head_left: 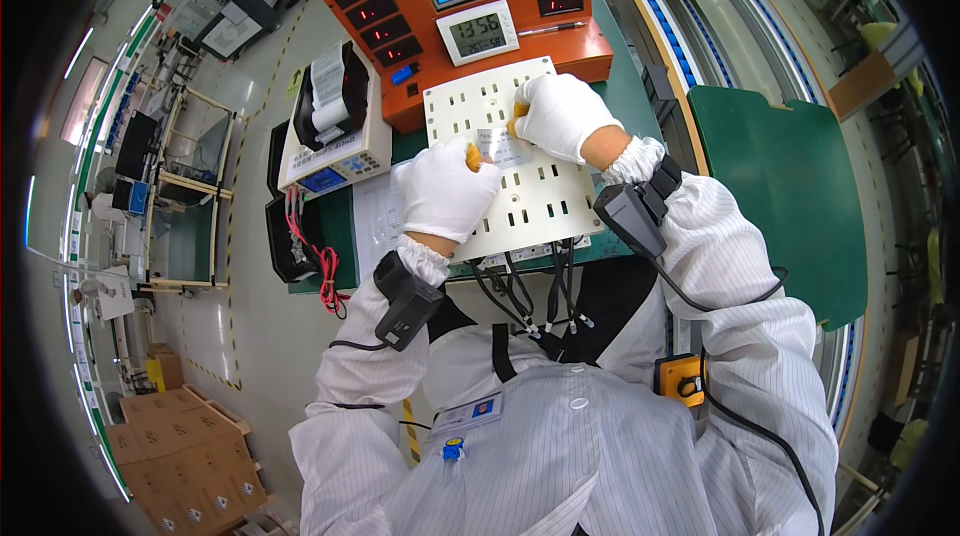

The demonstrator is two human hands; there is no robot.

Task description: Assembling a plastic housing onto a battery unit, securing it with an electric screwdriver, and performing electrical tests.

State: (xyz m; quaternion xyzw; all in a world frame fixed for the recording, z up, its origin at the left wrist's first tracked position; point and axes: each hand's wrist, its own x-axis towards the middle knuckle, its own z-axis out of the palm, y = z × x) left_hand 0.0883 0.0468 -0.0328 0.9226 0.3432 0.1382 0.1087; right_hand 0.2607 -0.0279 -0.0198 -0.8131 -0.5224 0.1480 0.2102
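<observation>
A cream slotted panel [545,198] lies in front of me, with several black cables [515,288] hanging from its near edge. Over its middle is a small printed grey label [503,148], between my two white-gloved hands. My left hand [447,190] is closed, its orange-tipped thumb and finger pinched at the label's left end. At the upper right end my right hand [567,119] is also closed in a pinch, its covered fingertips against the label. Whether the label touches the panel I cannot tell.
Behind the panel stands an orange test box [405,94] with red displays and a white digital clock [477,33]. To the left are a white bench instrument [358,150] and red test leads [328,274]. A green board [785,196] lies to the right beside a conveyor [690,11].
</observation>
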